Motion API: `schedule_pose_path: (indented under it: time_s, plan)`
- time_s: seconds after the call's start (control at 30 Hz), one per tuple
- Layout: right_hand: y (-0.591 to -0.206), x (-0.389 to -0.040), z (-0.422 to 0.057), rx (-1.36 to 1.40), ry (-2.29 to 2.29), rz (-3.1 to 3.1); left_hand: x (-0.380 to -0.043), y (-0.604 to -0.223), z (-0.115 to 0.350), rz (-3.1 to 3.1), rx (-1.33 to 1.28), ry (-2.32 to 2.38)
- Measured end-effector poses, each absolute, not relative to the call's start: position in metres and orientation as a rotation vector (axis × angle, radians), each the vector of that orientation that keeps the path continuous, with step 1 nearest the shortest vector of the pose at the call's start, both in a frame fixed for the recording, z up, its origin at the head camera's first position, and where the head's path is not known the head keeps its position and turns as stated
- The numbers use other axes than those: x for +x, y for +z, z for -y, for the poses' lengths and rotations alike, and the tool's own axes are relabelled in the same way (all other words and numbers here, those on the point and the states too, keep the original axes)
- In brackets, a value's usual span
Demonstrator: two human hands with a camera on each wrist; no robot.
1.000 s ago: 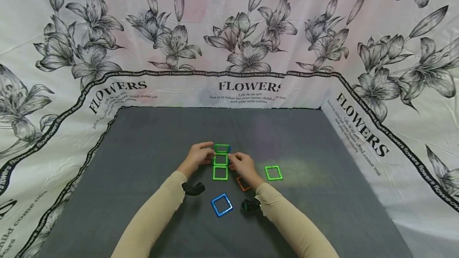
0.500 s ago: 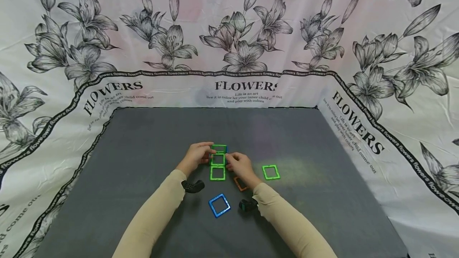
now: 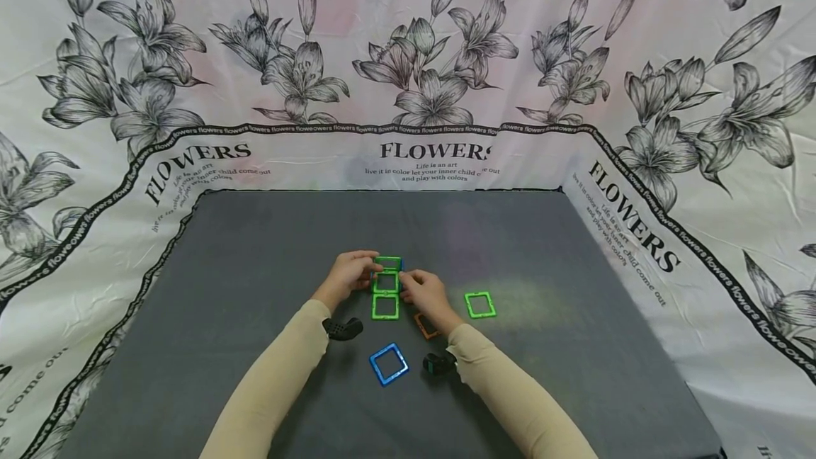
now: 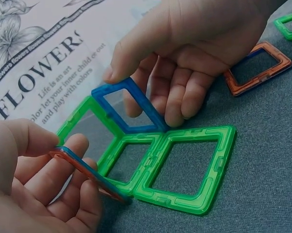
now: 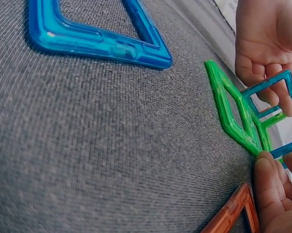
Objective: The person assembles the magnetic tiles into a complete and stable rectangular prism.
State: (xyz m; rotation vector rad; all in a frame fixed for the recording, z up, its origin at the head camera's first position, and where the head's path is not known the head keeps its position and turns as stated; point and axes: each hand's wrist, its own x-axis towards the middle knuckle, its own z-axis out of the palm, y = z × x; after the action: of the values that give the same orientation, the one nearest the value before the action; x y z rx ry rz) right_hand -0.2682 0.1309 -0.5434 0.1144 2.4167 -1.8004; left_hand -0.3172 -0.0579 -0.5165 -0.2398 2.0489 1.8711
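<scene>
Two green square magnetic tiles lie flat and joined, the nearer one (image 4: 216, 170) and the farther one (image 3: 376, 282). At the back stands a green tile (image 4: 77, 116). My right hand (image 3: 427, 294) holds an upright blue magnetic tile (image 4: 101, 92) at the right of the farther tile, thumb on its top corner. On the opposite side my left hand (image 3: 346, 278) holds a tilted magnetic tile (image 4: 82, 166) between thumb and fingers. That tile shows orange with a blue edge in the left wrist view and looks blue in the right wrist view.
A loose blue tile (image 3: 375, 368) lies nearer the person. An orange tile (image 3: 421, 326) is partly covered by my right hand, and another green tile (image 3: 480, 315) lies farther right. Flower-printed cloth (image 3: 433, 105) surrounds the grey table surface (image 3: 287, 225).
The head view has shifted slightly, so everything sits a little farther left in it. Both hands keep their places at the tiles.
</scene>
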Motion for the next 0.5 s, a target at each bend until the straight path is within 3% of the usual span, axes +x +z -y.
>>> schedule_pose_path:
  time_s: [0.5]
  plan:
    - [-0.543,-0.268,-0.132,0.101,-1.807,-2.409,-0.318,-0.526,0.056,-2.097,-0.208,1.859]
